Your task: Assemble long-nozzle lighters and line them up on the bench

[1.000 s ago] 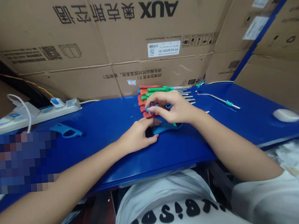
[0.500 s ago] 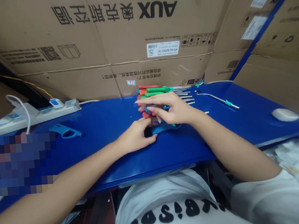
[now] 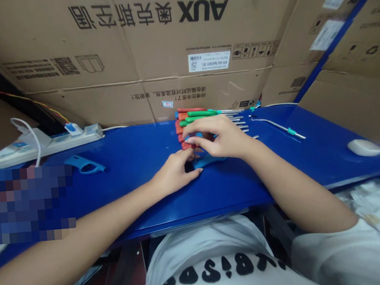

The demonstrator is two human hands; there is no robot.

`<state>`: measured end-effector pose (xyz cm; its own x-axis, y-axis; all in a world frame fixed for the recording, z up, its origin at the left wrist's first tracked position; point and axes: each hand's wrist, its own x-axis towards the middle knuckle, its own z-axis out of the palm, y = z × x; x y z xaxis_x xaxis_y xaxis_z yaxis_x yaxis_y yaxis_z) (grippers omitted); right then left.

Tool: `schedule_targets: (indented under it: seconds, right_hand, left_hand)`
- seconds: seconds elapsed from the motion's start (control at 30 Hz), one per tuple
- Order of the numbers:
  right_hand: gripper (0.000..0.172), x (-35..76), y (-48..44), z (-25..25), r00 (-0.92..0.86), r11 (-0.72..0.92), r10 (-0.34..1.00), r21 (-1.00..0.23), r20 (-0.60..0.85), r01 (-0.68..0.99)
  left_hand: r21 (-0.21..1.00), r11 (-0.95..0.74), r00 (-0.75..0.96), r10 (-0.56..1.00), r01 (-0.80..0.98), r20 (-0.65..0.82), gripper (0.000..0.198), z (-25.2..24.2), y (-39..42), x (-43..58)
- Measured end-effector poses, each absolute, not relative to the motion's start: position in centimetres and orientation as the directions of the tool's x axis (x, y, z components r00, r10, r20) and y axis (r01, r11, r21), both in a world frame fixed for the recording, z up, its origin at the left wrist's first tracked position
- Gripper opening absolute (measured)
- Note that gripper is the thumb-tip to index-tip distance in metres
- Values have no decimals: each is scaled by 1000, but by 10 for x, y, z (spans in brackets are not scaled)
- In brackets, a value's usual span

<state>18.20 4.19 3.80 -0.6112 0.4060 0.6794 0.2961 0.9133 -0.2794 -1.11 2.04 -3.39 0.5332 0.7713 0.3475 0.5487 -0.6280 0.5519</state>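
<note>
My right hand (image 3: pixel 220 135) pinches a small screwdriver (image 3: pixel 195 154) that stands about upright, its thin shaft pointing down. Under the tip lies a blue lighter body (image 3: pixel 211 160), flat on the table. My left hand (image 3: pixel 172 173) grips the near end of this body between thumb and fingers, close around the shaft. Just behind both hands is a row of lighters with red, orange and green handles (image 3: pixel 201 113) and metal tubes; my right hand covers part of it. The screwdriver's tip contact is too small to make out.
On the blue table (image 3: pixel 129 165), a blue lighter shell (image 3: pixel 76 162) lies at left, before a white power strip (image 3: pixel 55 146). A metal tube with wire (image 3: pixel 281 126) and a white computer mouse (image 3: pixel 364 147) are at right. A cardboard wall (image 3: pixel 106 79) stands behind.
The fingers of my right hand have curled in closer around the top of the screwdriver. My left hand stays on the blue lighter body. The view has shifted slightly.
</note>
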Motion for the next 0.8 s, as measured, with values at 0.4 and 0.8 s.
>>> schedule_targets:
  seconds: [0.4, 0.8]
  right_hand:
    - [33, 185, 47, 32, -629, 923, 381, -312, 677, 223]
    - [20, 176, 46, 30, -585, 931, 362, -250, 726, 265]
  left_hand:
    - [566, -681, 615, 708, 465, 346, 22, -31, 33, -20]
    - [667, -625, 583, 739, 407, 337, 30, -37, 42, -23]
